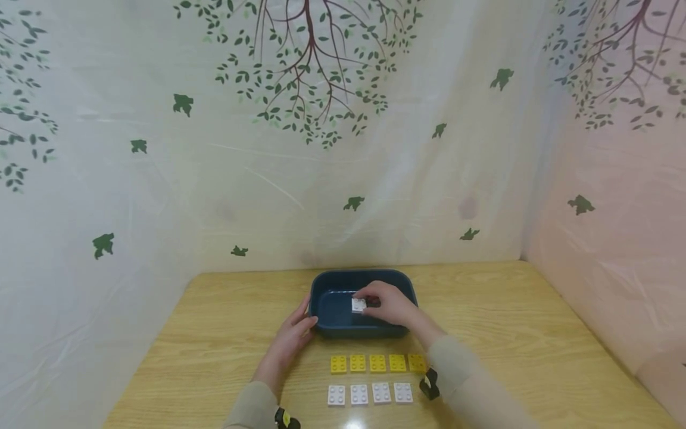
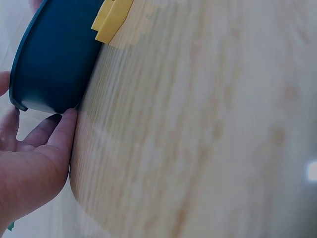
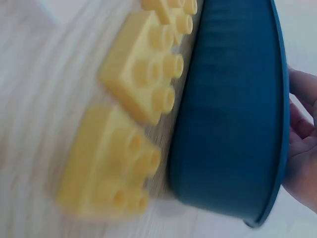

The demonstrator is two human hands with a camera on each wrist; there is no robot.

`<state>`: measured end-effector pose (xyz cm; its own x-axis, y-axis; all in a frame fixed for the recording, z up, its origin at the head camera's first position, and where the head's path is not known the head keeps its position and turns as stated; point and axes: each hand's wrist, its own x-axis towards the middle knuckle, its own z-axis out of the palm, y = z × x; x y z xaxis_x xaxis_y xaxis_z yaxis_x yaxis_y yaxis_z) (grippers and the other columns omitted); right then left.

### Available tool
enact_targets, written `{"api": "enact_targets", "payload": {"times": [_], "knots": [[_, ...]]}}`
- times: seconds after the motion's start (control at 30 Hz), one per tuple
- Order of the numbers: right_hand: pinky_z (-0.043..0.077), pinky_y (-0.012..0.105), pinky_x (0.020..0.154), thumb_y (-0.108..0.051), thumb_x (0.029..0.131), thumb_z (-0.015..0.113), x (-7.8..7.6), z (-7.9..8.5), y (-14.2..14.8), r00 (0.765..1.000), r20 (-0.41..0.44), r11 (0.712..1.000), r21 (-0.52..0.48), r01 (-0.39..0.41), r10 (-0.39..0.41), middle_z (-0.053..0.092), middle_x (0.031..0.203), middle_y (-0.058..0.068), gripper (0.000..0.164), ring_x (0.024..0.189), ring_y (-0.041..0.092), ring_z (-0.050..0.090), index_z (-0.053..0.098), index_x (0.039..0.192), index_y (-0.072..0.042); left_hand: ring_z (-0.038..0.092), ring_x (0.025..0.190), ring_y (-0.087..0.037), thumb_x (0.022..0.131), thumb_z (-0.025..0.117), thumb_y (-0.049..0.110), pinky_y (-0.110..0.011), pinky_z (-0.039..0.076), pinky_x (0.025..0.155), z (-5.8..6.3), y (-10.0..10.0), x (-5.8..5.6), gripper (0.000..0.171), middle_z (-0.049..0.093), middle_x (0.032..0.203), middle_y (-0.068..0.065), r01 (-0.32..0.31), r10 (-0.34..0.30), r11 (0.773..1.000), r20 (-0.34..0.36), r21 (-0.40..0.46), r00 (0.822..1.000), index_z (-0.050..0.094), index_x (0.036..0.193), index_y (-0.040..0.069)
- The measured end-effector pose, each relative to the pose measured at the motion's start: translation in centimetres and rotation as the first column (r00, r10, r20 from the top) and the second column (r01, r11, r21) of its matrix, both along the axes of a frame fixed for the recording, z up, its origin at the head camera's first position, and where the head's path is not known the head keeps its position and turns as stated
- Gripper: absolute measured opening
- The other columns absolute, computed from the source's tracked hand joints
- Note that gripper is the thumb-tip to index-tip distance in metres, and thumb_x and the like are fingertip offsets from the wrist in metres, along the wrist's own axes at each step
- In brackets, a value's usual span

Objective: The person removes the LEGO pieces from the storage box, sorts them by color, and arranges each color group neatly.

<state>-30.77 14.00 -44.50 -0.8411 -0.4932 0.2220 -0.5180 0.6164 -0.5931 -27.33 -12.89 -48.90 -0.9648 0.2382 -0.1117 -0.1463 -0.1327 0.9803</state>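
Note:
A dark blue plastic container [image 1: 356, 331] stands on the wooden table. My left hand [image 1: 292, 336] holds its left side near the front corner, with fingers [image 2: 64, 126] against the outer wall in the left wrist view. Over the inside of the container, my right hand [image 1: 388, 304] pinches a white toy building brick [image 1: 358, 305] between thumb and fingers. Seen from the right wrist, that hand [image 3: 302, 158] is partly hidden behind the container wall [image 3: 228, 114], and the brick is out of sight.
In front of the container lies a row of several yellow building bricks [image 1: 377, 363], the rightmost close to my right sleeve. Nearer me is a row of several white bricks [image 1: 359, 394]. A curtain [image 1: 257, 202] printed with leaves hangs behind the table [image 1: 482, 298].

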Motion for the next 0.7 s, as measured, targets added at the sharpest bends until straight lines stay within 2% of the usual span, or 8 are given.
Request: {"api": "enact_targets", "payload": {"times": [0.27,0.53,0.7], "knots": [[0.056,0.030,0.086,-0.008,0.085,0.077,2.6,-0.1,2.4,1.000,0.000,0.998,-0.050,-0.024,0.024,0.062,0.105,0.000,0.032,0.095,0.018,0.063,0.072,0.117,-0.010,0.021,0.145,-0.041,0.099,0.053,0.007,-0.058,0.024,0.113,-0.2,0.1,-0.3,0.063,0.013,0.163,-0.019,-0.010,0.010,1.000,0.001,-0.010,1.000,0.028,0.157,0.016],[0.056,0.032,0.087,-0.013,0.085,0.078,4.8,-0.4,4.5,0.997,-0.036,0.995,-0.075,0.066,-0.068,0.063,0.108,-0.003,0.035,0.094,0.014,0.061,0.070,0.119,-0.014,0.021,0.145,-0.041,0.099,0.053,0.007,-0.059,0.024,0.112,-0.2,0.0,-0.1,0.063,0.013,0.163,-0.018,-0.014,0.014,1.000,0.000,-0.017,1.000,0.029,0.157,0.016],[0.057,0.032,0.083,-0.008,0.084,0.078,6.4,-0.6,6.1,0.995,-0.041,0.986,-0.144,0.089,-0.096,0.064,0.104,-0.002,0.035,0.091,0.017,0.061,0.070,0.118,-0.011,0.021,0.145,-0.041,0.099,0.052,0.006,-0.061,0.023,0.112,-0.1,0.1,0.0,0.063,0.013,0.163,-0.019,-0.003,0.003,1.000,-0.014,-0.004,1.000,0.028,0.156,0.014]]}}
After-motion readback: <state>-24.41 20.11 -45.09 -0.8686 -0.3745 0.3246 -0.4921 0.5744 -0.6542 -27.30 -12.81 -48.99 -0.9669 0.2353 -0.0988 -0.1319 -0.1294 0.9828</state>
